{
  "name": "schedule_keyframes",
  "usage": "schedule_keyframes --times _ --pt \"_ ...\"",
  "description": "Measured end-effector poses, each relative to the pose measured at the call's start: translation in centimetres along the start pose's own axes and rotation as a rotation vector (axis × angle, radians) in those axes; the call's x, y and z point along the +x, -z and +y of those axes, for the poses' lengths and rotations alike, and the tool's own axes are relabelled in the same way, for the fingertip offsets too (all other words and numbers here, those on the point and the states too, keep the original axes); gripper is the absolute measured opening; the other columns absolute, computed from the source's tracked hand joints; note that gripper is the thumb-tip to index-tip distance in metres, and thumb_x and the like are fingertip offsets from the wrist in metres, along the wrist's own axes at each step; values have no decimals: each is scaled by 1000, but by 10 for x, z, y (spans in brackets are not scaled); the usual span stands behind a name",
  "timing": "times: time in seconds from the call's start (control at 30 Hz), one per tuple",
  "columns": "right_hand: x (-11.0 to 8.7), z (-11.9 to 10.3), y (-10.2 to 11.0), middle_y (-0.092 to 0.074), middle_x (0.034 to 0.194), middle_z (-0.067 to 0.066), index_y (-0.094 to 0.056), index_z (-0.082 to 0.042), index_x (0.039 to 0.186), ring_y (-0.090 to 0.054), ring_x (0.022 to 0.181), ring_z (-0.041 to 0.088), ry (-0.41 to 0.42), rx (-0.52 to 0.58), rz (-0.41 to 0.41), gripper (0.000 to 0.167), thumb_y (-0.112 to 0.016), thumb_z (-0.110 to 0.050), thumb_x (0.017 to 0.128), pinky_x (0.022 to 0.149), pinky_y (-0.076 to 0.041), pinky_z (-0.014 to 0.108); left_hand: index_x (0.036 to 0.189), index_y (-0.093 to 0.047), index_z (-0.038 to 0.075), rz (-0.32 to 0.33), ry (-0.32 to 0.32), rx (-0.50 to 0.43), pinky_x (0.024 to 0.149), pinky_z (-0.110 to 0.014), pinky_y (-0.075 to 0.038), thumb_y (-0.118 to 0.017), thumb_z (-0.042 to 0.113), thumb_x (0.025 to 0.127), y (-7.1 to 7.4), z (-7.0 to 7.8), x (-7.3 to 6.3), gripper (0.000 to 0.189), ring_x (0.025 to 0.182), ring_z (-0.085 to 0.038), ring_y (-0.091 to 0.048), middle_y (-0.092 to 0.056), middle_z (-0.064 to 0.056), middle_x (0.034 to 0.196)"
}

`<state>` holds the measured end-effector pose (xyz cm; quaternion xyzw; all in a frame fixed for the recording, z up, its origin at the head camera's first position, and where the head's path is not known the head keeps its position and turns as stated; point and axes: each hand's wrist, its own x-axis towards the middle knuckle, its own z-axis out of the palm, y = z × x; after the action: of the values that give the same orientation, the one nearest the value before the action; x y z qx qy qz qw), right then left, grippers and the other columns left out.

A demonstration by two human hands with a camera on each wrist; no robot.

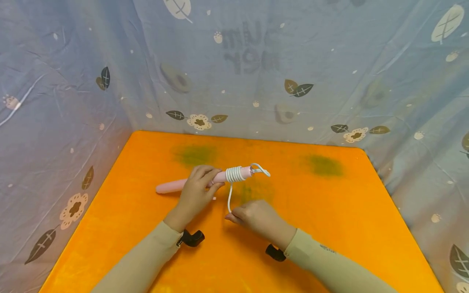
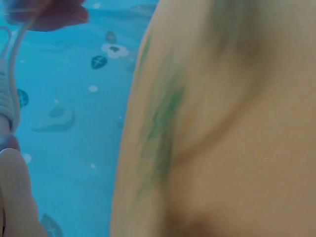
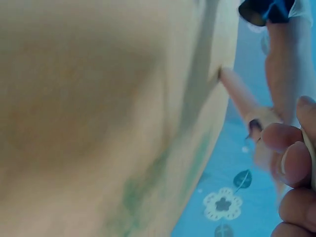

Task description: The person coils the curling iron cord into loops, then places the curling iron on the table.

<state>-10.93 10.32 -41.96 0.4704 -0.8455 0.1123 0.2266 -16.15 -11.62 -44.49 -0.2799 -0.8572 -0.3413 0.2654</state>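
My left hand [image 1: 199, 189] grips a slim pink wand-shaped appliance [image 1: 170, 186] around its middle, holding it above the table. Several turns of its white power cord [image 1: 234, 174] are wound near the right end, where the cord comes out in a small loop. A free stretch of cord hangs from the coil down to my right hand [image 1: 256, 217], which pinches it between thumb and fingers. In the right wrist view, the curled fingers [image 3: 296, 165] of that hand are close up, with the wand [image 3: 236, 89] behind. The left wrist view catches the coiled cord [image 2: 7, 98] only at its edge.
An orange cloth-covered table [image 1: 329, 228] with green smudges lies beneath both hands. Pale blue printed curtains [image 1: 256, 81] enclose its back and sides. A black wrist mount [image 1: 193, 238] sits at the left cuff, another black mount [image 1: 275, 252] at the right.
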Motion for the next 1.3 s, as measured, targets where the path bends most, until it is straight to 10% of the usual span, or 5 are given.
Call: schedule_keyframes --times 0.33,0.8,1.3 --pt "16 -14 10 -29 54 -10 -44 -17 64 -29 46 1 -107 109 -84 38 -68 -26 92 44 -24 15 118 -69 11 -149 91 101 92 -47 -45 -78 32 83 -13 1 -8 42 109 -32 -55 -58 -10 121" --pt "28 12 40 -51 62 -5 -67 -13 84 -39 49 5 -60 35 -135 10 -74 -20 87 46 -36 16 113 -69 14 -336 5 132 88 -43 -44 -75 36 85 -21 -1 -22 36 97 -25 -56 -59 -3 113" --pt "26 37 47 -60 75 -4 -72 -17 89 -55 63 9 1 -40 -76 19 -84 -23 75 53 -50 22 109 -70 16 -301 -156 64 86 -39 -44 -77 30 83 -22 4 -30 30 95 -20 -55 -59 -1 111"
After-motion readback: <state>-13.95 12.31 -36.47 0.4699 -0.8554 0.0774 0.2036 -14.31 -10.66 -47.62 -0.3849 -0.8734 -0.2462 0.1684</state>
